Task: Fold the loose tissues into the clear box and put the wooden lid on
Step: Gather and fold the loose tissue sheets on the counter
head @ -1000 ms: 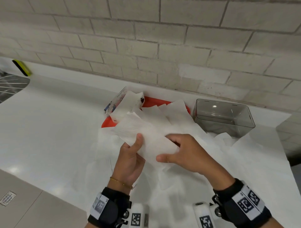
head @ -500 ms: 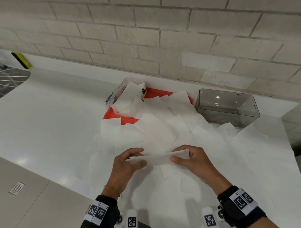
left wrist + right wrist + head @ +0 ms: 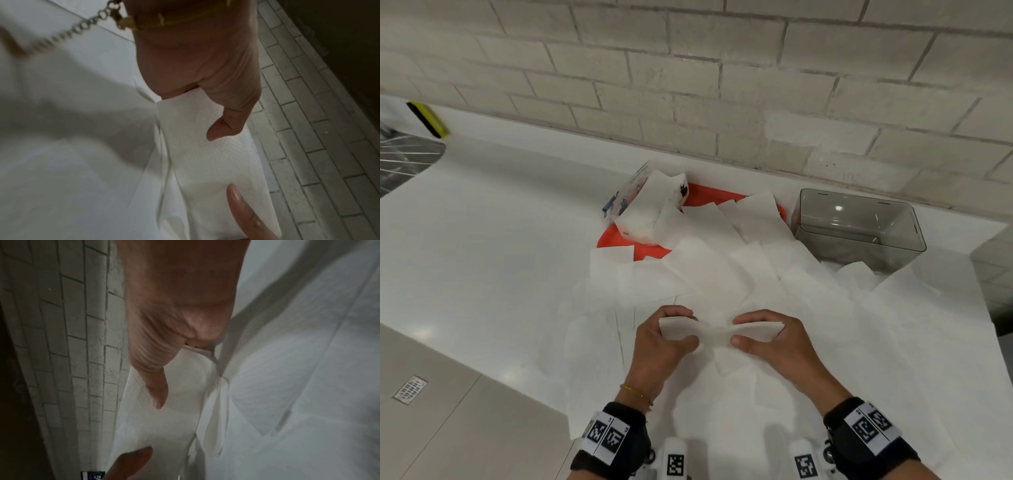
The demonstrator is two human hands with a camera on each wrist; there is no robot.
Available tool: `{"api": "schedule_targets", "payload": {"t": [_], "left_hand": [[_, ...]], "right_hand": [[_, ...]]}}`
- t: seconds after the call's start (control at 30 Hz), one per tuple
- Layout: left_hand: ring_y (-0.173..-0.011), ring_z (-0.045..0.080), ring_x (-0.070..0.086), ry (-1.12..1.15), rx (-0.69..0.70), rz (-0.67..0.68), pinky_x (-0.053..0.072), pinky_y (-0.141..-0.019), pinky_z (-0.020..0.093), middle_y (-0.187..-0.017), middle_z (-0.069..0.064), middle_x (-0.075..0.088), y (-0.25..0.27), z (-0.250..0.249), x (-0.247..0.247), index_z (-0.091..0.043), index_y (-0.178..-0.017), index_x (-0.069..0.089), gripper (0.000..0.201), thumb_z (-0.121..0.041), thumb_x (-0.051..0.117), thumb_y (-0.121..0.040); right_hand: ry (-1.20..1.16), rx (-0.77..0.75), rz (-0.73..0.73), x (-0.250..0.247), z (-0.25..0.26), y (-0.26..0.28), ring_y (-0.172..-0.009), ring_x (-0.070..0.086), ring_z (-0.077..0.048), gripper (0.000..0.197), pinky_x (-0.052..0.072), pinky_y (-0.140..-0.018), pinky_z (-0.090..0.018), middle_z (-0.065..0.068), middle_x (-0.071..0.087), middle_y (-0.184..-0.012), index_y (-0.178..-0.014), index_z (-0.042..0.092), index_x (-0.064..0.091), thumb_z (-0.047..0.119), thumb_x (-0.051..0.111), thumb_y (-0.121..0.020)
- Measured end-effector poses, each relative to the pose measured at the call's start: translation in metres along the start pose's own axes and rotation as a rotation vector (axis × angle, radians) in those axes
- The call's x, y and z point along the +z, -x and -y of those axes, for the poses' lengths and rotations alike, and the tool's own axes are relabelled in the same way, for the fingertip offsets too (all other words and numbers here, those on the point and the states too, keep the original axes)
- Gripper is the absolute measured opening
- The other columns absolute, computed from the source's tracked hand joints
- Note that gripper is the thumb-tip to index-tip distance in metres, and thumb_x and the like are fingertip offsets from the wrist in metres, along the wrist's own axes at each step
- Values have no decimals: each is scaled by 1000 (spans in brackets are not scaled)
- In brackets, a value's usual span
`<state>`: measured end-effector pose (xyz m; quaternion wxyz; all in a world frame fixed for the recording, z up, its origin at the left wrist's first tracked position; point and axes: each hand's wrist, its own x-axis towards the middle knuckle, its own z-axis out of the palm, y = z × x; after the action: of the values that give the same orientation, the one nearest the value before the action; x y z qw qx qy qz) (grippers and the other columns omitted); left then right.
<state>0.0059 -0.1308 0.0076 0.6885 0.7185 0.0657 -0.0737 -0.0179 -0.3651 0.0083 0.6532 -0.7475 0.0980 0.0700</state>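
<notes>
Both hands are closed on one folded tissue (image 3: 717, 331), held just above the countertop (image 3: 493, 246): the left hand (image 3: 664, 346) pinches its left end between thumb and curled fingers, the right hand (image 3: 774, 342) pinches the right end likewise. In the wrist views a thumb is seen pressed on top of the strip at each end, w/ the other fingers tucked underneath.

Many loose tissues (image 3: 739, 274) are spread flat over the counter, some overlapping an orange tray (image 3: 616, 240) near the wall. An opened tissue packet (image 3: 650, 209) sits on that tray. The clear box (image 3: 859, 229) stands to the right of the tray, close to the brick wall (image 3: 688, 85); it appears empty, so the task is judged barely begun. No wooden lid can be seen in any view.

Handling, as a judgement: the tissue is v. light, soft and limp, w/ no stiffness of its own, so it sags at the middle when held by the ends. It is prob. easily torn or creased if tugged. Best taken at the short ends or along the fold, w/ a light pinch, and supported while being carried to the box so the fold isn't lost.
</notes>
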Motion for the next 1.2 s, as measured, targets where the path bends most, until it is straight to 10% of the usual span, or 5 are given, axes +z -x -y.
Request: {"api": "schedule_targets", "payload": {"t": [0.4,0.6,0.8,1.0,1.2], "left_hand": [[-83,19,72,13,19,11,60,-74,30,-89,8,77,-7,-4,-1,-11,-81,75,31,17,80,-70],[-76,13,70,-22,-87,12,57,-70,29,-87,9,80,-7,8,-9,-17,-85,81,27,0,95,-69],[-101,25,78,105,-119,115,62,-89,39,-107,8,81,-8,-12,-26,-11,-108,81,32,-10,90,-77],[-91,35,78,58,-145,87,61,-58,38,-103,13,81,-7,-19,-45,-6,-104,82,19,-16,83,-88],[-76,30,73,45,-125,21,54,-50,36,-97,17,80,1,-20,-94,-8,-97,83,14,-18,76,-92]], "right_hand": [[57,-30,91,-10,6,-2,-101,75,-11,17,58,-91,-25,9,81,-105,-102,26,83,21,86,-86],[176,82,19,-11,-4,-6,-86,75,-5,17,51,-76,-21,12,81,-93,-104,29,81,31,85,-87],[125,58,25,-15,24,-11,-95,77,-7,20,59,-90,-30,12,81,-99,-106,25,80,33,83,-88],[174,103,251,-7,52,-19,-82,78,-13,17,61,-76,-31,6,82,-96,-107,23,79,27,82,-90],[651,44,-132,-11,48,-77,-106,64,-9,63,50,-88,-27,9,64,-128,-135,27,59,60,77,-85]]}}
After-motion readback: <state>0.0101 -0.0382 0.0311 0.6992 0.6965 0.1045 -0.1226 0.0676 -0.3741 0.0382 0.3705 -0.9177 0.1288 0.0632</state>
